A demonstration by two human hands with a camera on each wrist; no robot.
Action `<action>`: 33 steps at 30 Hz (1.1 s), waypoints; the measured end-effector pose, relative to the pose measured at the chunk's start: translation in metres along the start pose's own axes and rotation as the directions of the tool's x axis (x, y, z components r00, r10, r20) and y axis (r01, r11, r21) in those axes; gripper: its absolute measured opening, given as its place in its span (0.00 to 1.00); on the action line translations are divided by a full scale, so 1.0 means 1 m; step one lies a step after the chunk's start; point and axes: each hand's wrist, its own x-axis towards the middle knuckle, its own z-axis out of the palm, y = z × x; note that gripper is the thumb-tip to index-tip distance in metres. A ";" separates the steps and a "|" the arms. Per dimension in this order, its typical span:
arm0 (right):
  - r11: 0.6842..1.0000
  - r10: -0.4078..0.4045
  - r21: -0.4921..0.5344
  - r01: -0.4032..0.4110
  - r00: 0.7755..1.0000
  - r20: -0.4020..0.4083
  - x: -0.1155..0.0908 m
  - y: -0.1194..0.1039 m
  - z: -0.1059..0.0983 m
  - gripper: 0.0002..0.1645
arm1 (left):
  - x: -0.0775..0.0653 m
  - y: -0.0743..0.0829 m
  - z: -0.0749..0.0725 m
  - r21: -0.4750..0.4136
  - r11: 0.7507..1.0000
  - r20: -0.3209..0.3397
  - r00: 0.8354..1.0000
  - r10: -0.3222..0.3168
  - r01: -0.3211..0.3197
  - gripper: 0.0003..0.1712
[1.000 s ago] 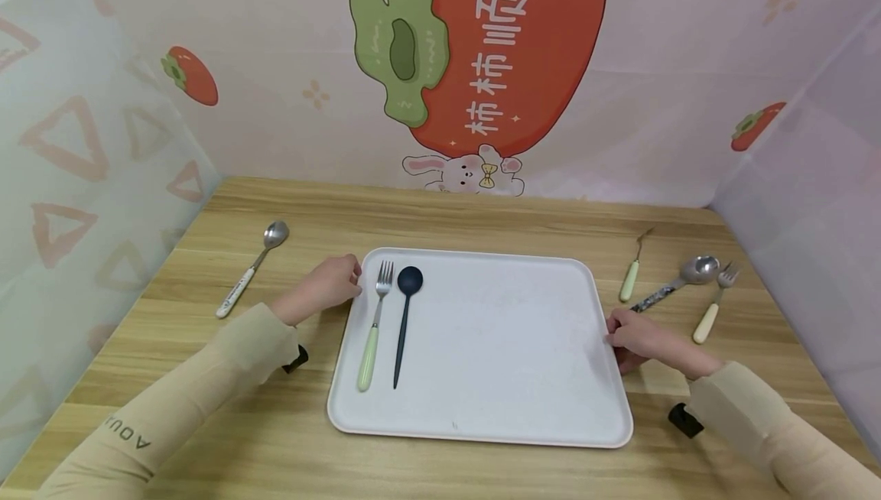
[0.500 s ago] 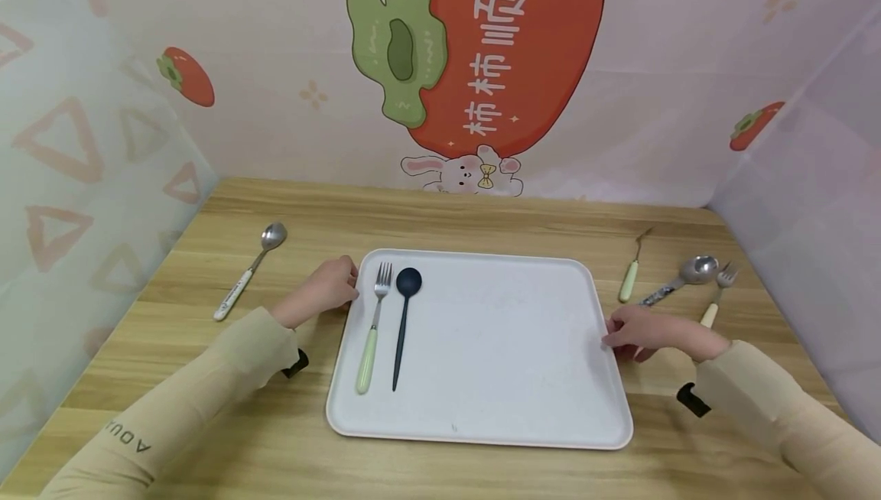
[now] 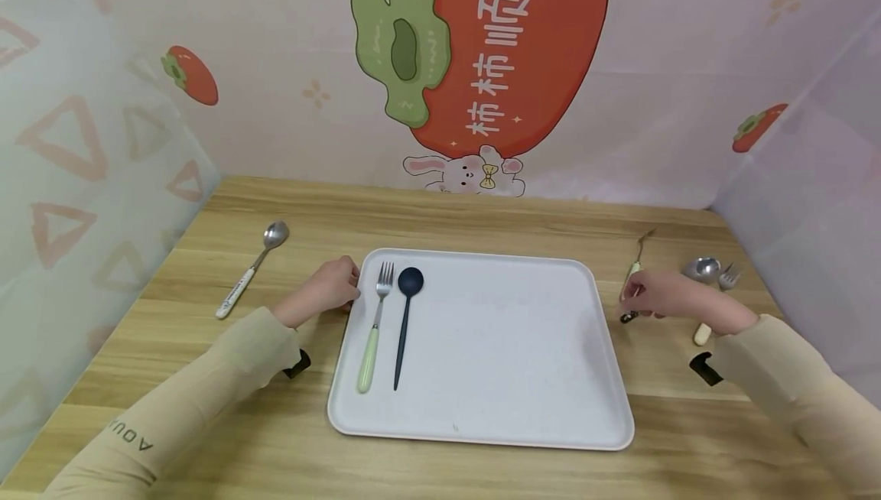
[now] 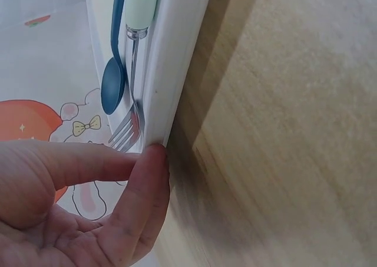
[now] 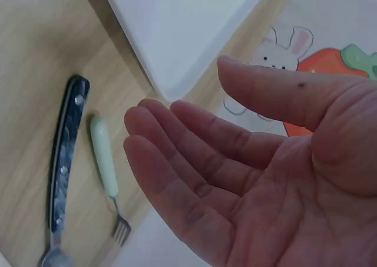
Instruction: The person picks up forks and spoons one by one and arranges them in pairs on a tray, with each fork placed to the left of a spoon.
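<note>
My left hand [image 3: 329, 286] pinches the left rim of a white rectangular tray [image 3: 516, 339] between thumb and fingers. On the tray's left side lie a fork with a pale green handle [image 3: 369, 355] and a dark blue-black spoon [image 3: 410, 281]. My right hand [image 3: 664, 295] is off the tray, just beyond its right rim, with fingers relaxed and nothing held. It hovers above a spoon with a dark patterned handle [image 5: 66, 149], which it partly hides in the head view. Close by is a small green-handled fork [image 5: 105, 155].
A spoon with a white handle [image 3: 237, 291] lies left of the tray. At the far right is a fork with a cream handle [image 3: 703, 333], partly behind the right arm. Printed walls enclose the wooden table [image 3: 440, 473] at the back and sides.
The right hand has let go of the tray's right rim and moved right and slightly away, over the dark-handled spoon. The left hand and tray have stayed in place.
</note>
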 end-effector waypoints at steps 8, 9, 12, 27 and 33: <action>0.994 -0.002 -0.105 -0.013 0.990 -0.144 0.003 0.006 -0.015 0.16 | 0.001 0.000 0.000 -0.021 1.000 -0.005 1.000 -0.003 0.003 0.17; 0.994 0.004 -0.107 -0.021 0.988 -0.156 0.004 0.007 -0.016 0.16 | 0.001 0.000 0.000 -0.024 1.000 -0.004 1.000 -0.003 0.003 0.17; 0.996 0.027 -0.078 -0.043 0.982 -0.188 0.005 0.010 -0.018 0.18 | 0.000 0.001 0.000 -0.030 1.000 -0.002 1.000 -0.004 0.004 0.17; 0.977 0.196 0.128 -0.170 0.953 -0.232 0.020 0.035 -0.019 0.29 | -0.004 0.003 0.000 -0.027 1.000 0.002 1.000 -0.012 0.013 0.17; 0.955 0.250 0.219 -0.199 0.939 -0.238 0.027 0.048 -0.018 0.31 | -0.004 0.003 0.000 -0.027 1.000 -0.002 1.000 -0.011 0.011 0.17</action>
